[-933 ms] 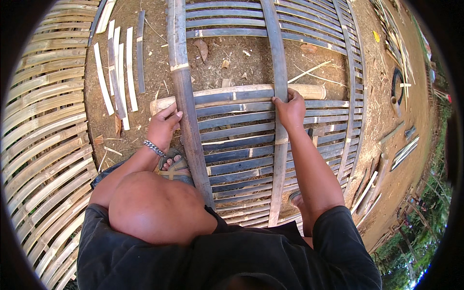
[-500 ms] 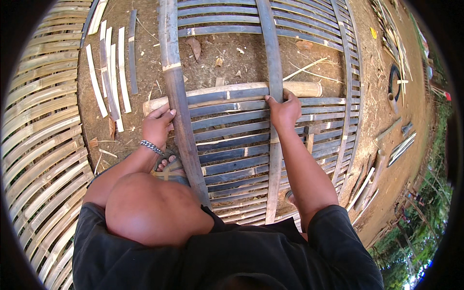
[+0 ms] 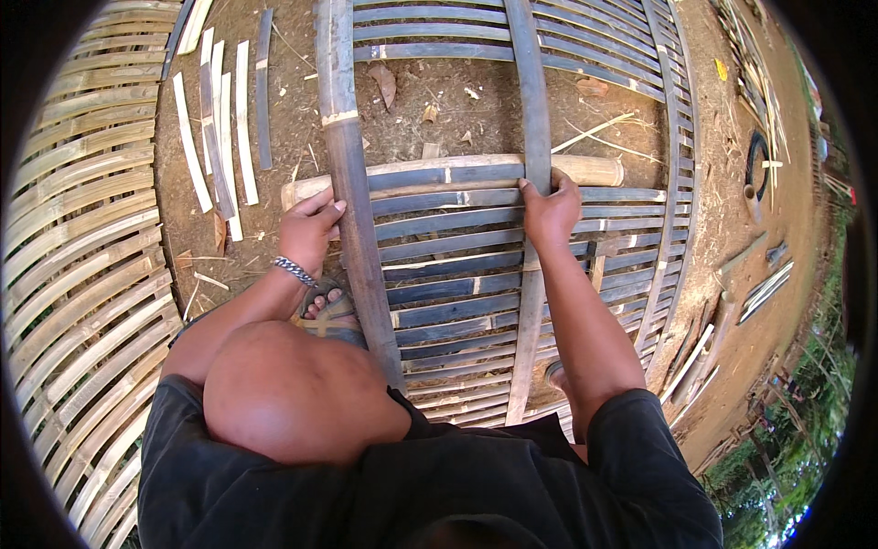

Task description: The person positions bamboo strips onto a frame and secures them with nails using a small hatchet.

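Two hands at work on one woven bamboo panel point(image 3: 476, 274), lying flat on the dirt ground point(image 3: 439, 101).

Item 1: round bamboo pole point(image 3: 585, 168), pale, lying crosswise at the upper edge of the panel's woven section, over the two long upright staves. It runs from the left hand to beyond the right hand.

Item 2: left hand point(image 3: 306, 233), bracelet point(image 3: 294, 271) at the wrist. It rests at the pole's left end, just left of the thick left stave point(image 3: 352, 183); fingers curled toward the stave, fingertips touching it. Whether it is clamped on the pole cannot be told.

Item 3: right hand point(image 3: 549, 212), on the right stave point(image 3: 532, 110), directly below the pole. Fingers folded together over the stave and the top slat point(image 3: 439, 176), reaching up to the pole's underside.

Item 4: horizontal slats, dark grey-blue and tan, packed closely below the pole and continuing down toward the person's body.

Item 5: loose bamboo strips point(image 3: 224, 137), pale, laid side by side on the ground up and left of the pole.

Item 6: second woven panel point(image 3: 73, 274), tan, far left of the pole, curving along the frame edge.

Item 7: sandalled foot point(image 3: 325, 306), below the left hand, beside the left stave.
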Available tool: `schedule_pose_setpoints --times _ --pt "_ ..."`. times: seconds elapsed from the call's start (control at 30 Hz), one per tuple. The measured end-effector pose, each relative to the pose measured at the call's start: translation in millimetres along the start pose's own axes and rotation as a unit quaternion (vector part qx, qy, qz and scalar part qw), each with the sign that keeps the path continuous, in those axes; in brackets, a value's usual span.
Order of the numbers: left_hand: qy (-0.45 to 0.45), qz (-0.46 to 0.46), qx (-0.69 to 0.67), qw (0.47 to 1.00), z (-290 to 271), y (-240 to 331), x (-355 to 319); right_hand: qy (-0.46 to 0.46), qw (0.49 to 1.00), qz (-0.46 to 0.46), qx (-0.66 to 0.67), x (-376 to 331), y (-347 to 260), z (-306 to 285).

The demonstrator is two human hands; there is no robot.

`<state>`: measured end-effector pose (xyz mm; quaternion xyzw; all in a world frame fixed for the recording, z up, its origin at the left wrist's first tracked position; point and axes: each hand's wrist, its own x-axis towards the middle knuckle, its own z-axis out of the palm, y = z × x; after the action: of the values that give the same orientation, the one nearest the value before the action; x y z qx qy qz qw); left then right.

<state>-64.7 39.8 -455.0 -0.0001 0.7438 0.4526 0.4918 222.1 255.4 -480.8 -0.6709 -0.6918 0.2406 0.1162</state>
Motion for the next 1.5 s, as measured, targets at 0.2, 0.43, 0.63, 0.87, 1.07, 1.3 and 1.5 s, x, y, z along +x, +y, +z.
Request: schedule_pose_setpoints --times 0.2,0.43,0.63,0.87,1.07,1.3,1.5 --pt "-0.005 0.038 0.029 0.999 -4.3 -2.0 3.5 0.011 1.000 0.000 -0.029 -7.4 -2.8 -3.0" --pt "0.005 0.075 0.054 0.996 -6.9 -11.4 10.1 0.020 0.998 -0.028 -0.048 -11.8 -0.7 0.1" --pt "-0.025 0.136 -0.013 0.990 -7.5 -22.6 15.3 0.023 0.995 -0.062 -0.072 -12.3 2.0 0.8" --pt "0.028 0.160 0.118 0.980 -9.0 -19.9 11.8 0.021 0.992 -0.078 -0.101 -13.4 3.4 -1.0" --pt "0.018 0.160 0.140 0.977 -15.7 -26.2 15.9 0.026 0.990 -0.081 -0.109 -15.3 2.5 1.4" --pt "0.026 0.182 0.184 0.965 -12.1 -24.8 13.4 0.017 0.991 -0.071 -0.111 -14.0 3.7 -1.5" --pt "-0.037 0.192 0.141 0.970 -31.4 -26.2 3.3 0.030 0.980 -0.152 -0.121 -17.1 15.2 -9.6"
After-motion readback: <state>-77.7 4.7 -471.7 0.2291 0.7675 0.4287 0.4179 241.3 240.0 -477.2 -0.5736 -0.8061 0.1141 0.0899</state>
